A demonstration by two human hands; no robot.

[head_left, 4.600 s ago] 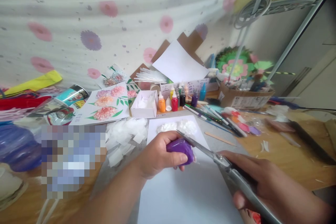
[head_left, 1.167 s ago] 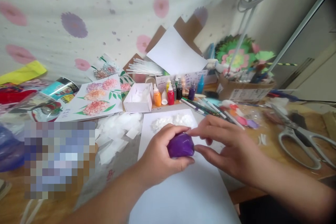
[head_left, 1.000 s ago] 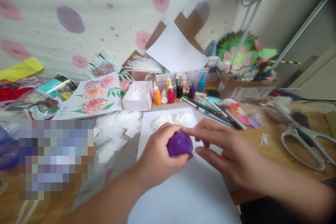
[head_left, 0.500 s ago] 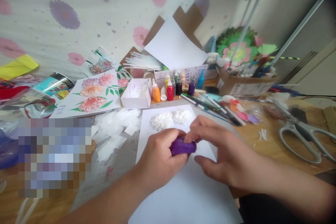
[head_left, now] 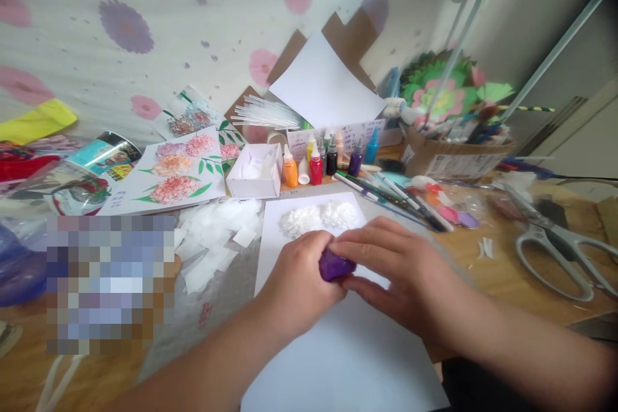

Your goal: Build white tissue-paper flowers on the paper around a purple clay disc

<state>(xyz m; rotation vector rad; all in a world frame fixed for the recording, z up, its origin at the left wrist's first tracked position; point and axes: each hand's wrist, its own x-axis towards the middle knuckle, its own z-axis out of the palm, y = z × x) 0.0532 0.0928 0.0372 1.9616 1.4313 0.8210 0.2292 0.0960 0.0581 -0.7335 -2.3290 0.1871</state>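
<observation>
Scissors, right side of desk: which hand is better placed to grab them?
Right, probably. The scissors lie on the side of the right hand, which only pinches the purple lump with fingertips; the left hand wraps the lump and sits farther off.

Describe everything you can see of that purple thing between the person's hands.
The purple lump is small, glossy and deep violet. It looks soft, like clay or a filled pouch, though I cannot tell which. Only a sliver shows: the left hand wraps it from one side and the right hand pinches it from above and below. It is held over the white sheet, just in front of the white fluffy tufts.
</observation>
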